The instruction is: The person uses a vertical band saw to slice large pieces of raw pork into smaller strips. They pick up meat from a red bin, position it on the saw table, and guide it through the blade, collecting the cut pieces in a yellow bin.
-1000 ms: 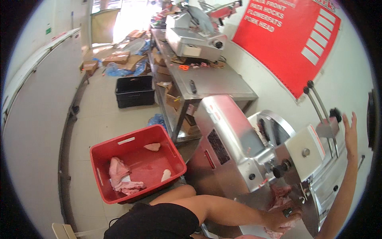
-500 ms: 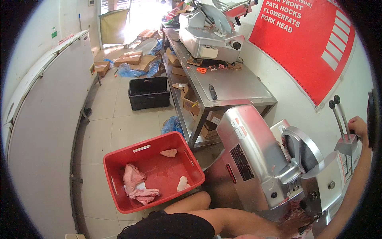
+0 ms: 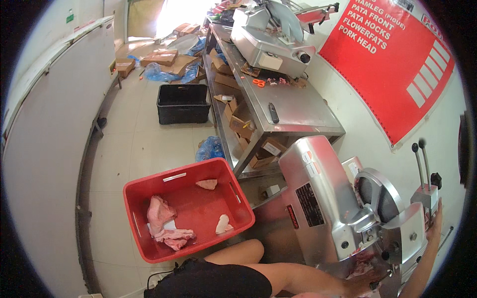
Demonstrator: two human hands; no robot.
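Observation:
A metal meat slicer with a round blade stands at the lower right. My right hand lies along the outer side of its carriage, fingers stretched upward, beside the block with two black-knobbed levers. My left arm crosses low under the slicer. The left hand is near the reddish sliced meat below the blade; its fingers are in shadow and hard to make out. To the left, a red crate holds a large raw meat piece and smaller pale pieces.
Behind stands a steel table with a second slicer, orange scissors and a black handheld object. A black crate, cardboard boxes and blue plastic lie on the floor. A white chest freezer lines the left.
My right hand has come down from the black knob beside the levers to the carriage's side. The left hand has shifted slightly left. The view has turned a little.

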